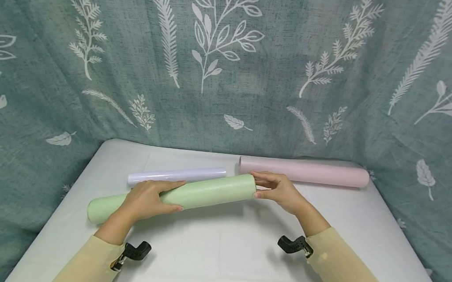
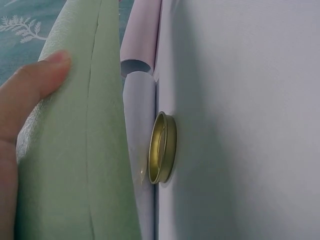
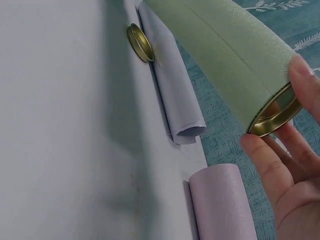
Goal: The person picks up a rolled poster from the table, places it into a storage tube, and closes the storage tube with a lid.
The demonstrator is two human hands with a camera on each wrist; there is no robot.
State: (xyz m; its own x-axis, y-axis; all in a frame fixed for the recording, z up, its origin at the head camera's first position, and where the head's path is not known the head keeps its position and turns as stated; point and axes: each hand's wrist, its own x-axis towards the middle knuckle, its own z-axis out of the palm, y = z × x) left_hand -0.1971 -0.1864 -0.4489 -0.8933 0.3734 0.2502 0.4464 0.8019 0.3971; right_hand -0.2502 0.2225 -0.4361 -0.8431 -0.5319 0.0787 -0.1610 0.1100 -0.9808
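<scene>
A long pale green tube [image 1: 214, 191] is raised above the white table, its right end higher than its left. Around its left half my left hand [image 1: 147, 199] grips, thumb and fingers spread across the top and side. At the right end my right hand [image 1: 281, 192] holds the rim, and the right wrist view shows the thumb [image 3: 305, 77] on the outside and fingertips at the gold metal edge [image 3: 275, 124]. That end is uncovered and hollow. Below the tube, a round gold lid [image 2: 171, 145] lies on the table against a lavender paper roll [image 3: 172, 80].
Behind the green tube lies the lavender roll [image 1: 183, 174]. A pink roll [image 1: 307, 172] rests along the table's back right edge. White cloth covers the table [image 1: 216, 260], and a teal leaf-patterned curtain [image 1: 271, 73] hangs behind and at both sides.
</scene>
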